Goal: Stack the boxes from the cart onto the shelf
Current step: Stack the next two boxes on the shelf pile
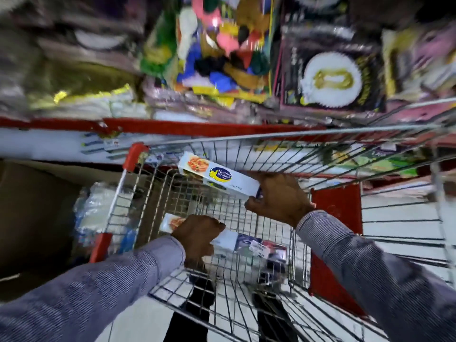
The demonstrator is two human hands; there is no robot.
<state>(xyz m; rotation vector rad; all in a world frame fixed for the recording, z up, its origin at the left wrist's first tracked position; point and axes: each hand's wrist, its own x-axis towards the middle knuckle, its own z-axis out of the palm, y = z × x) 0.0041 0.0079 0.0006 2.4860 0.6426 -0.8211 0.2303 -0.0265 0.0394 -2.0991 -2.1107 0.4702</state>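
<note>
A wire shopping cart with red corner guards fills the middle of the view. My right hand grips one end of a long white cling-film box, lifted above the cart's basket and pointing up-left. Lower in the basket, my left hand is closed around a second white box of the same kind, which lies near the cart's floor. The shelf with a red front edge runs across behind the cart. The picture is blurred by motion.
Colourful party goods and packets crowd the shelf above the red edge. A stack of clear plastic packs stands left of the cart, beside a brown cardboard box. A red panel forms the cart's right end.
</note>
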